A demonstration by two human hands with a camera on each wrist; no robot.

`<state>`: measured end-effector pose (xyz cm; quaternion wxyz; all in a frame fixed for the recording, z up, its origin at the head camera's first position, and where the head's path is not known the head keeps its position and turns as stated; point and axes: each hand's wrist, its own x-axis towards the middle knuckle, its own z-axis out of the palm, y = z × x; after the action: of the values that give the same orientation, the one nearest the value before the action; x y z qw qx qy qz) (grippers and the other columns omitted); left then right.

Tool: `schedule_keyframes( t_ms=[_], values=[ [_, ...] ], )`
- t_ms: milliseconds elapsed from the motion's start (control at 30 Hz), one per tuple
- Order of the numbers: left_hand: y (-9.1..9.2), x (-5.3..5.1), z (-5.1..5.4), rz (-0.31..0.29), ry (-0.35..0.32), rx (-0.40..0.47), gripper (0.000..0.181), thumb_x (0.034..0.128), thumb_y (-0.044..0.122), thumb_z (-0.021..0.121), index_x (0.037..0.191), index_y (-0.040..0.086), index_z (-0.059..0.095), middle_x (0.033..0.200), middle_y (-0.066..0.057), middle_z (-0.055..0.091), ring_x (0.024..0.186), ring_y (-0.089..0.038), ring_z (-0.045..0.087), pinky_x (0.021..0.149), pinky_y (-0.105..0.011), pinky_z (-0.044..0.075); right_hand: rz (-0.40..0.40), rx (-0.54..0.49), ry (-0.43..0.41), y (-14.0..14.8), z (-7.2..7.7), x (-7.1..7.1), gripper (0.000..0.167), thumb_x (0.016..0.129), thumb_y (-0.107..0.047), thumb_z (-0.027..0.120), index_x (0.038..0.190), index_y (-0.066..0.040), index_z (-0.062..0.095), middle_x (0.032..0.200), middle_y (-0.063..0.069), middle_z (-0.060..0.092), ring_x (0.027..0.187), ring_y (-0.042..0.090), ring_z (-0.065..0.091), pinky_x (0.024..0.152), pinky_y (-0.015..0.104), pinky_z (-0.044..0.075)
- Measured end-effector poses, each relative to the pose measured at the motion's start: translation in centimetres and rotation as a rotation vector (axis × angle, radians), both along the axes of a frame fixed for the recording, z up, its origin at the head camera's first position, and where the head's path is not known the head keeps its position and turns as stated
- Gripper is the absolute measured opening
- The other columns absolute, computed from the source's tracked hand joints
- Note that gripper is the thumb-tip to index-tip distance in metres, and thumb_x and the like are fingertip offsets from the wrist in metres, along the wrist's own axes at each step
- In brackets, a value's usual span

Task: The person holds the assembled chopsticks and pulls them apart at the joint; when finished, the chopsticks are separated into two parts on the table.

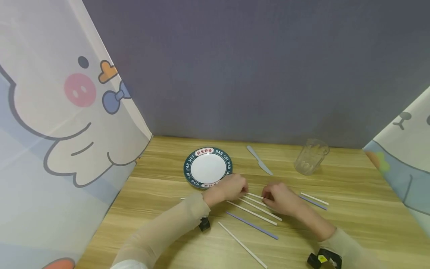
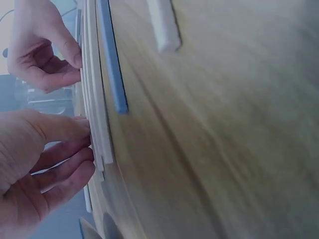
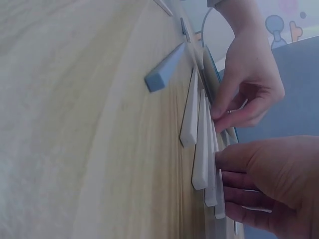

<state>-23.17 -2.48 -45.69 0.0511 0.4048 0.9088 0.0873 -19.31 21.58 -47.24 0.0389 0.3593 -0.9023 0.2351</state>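
Note:
Over the middle of the table, my left hand (image 1: 231,187) pinches a thin white stick (image 1: 254,195) near its left end. Toward the other end of that stick, my right hand (image 1: 279,198) has its thumb and curled fingers on it. More white sticks (image 1: 252,213) lie side by side just below, close to both hands. A blue-violet stick (image 1: 252,225) rests nearer the front, seen also as a blue stick (image 2: 113,59) in the left wrist view. Another white stick (image 1: 242,245) lies slanted at the front.
Behind my left hand is a round plate (image 1: 188,168) with a dark green rim. A table knife (image 1: 260,161) lies back of centre, with a clear glass (image 1: 309,158) to its right. Beside my right forearm are a short white stick (image 1: 314,198) and a blue-violet stick (image 1: 313,203).

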Motion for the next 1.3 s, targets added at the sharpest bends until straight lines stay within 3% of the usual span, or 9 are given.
schedule_keyframes(
  t_ms=[133,333,567,733,933,1067,1200,1300],
  values=[
    [-0.2,-0.3,-0.1,0.023,-0.027,0.024,0.007,0.0971,0.016,0.078,0.100,0.018,0.084,0.101,0.007,0.082,0.091,-0.004,0.074,0.081,-0.014,0.056,0.007,-0.001,0.011,-0.2,0.2,-0.2,0.017,0.088,0.000,0.080,0.082,-0.014,0.072,0.077,-0.008,0.063,0.066,-0.004,0.052,0.057,0.018,0.048],
    [-0.2,-0.2,0.3,0.004,-0.047,0.102,0.006,0.0973,0.023,0.079,0.099,0.019,0.082,0.098,0.007,0.079,0.084,-0.001,0.066,0.077,-0.012,0.052,-0.005,-0.018,-0.008,-0.2,0.5,-0.5,0.023,0.087,0.002,0.073,0.083,-0.018,0.063,0.077,-0.011,0.052,0.064,-0.004,0.041,0.054,0.018,0.041],
    [-0.7,0.6,1.9,-0.022,-0.082,0.383,0.009,0.1001,0.019,0.076,0.100,0.011,0.080,0.094,0.000,0.079,0.079,-0.001,0.067,0.071,-0.009,0.051,0.046,-0.098,0.084,-0.2,2.7,-0.5,0.022,0.088,0.006,0.071,0.095,-0.012,0.060,0.087,-0.010,0.053,0.074,-0.002,0.049,0.061,0.019,0.050],
    [-1.4,0.9,3.5,-0.037,-0.002,0.530,0.007,0.0992,0.015,0.076,0.097,0.010,0.079,0.087,-0.001,0.073,0.069,-0.013,0.064,0.062,-0.012,0.047,0.088,-0.170,0.193,-0.9,5.1,-0.4,0.026,0.088,0.009,0.074,0.100,-0.011,0.063,0.086,-0.006,0.060,0.068,0.000,0.052,0.057,0.017,0.048],
    [-1.8,1.1,4.8,-0.048,0.080,0.570,0.009,0.0986,0.018,0.077,0.095,0.010,0.080,0.084,0.000,0.073,0.066,-0.010,0.059,0.063,-0.012,0.045,0.115,-0.215,0.222,-1.6,6.9,-0.3,0.027,0.089,0.008,0.077,0.097,-0.014,0.063,0.079,-0.008,0.057,0.060,-0.001,0.045,0.051,0.015,0.042],
    [-2.0,1.2,5.2,-0.055,0.072,0.601,0.008,0.0978,0.015,0.078,0.092,0.010,0.079,0.083,0.000,0.072,0.065,-0.001,0.051,0.060,-0.011,0.044,0.111,-0.215,0.222,-1.8,7.2,-0.3,0.027,0.089,0.008,0.077,0.096,-0.014,0.063,0.076,-0.008,0.057,0.059,-0.004,0.042,0.050,0.015,0.042],
    [-2.4,1.4,5.3,-0.056,0.060,0.607,0.008,0.0973,0.012,0.078,0.090,0.011,0.078,0.081,0.001,0.069,0.063,0.002,0.046,0.057,-0.011,0.041,0.120,-0.180,0.220,-1.9,7.2,-0.2,0.019,0.092,0.004,0.076,0.100,-0.011,0.068,0.083,-0.003,0.069,0.067,-0.001,0.057,0.057,0.018,0.053],
    [-2.6,1.7,5.2,-0.057,0.052,0.608,0.008,0.0976,0.011,0.078,0.089,0.011,0.077,0.081,0.001,0.068,0.062,-0.001,0.046,0.056,-0.012,0.040,0.139,-0.170,0.210,-1.7,7.0,0.0,0.017,0.094,0.004,0.074,0.106,-0.008,0.074,0.090,0.001,0.076,0.068,-0.001,0.059,0.061,0.018,0.055]
  ],
)
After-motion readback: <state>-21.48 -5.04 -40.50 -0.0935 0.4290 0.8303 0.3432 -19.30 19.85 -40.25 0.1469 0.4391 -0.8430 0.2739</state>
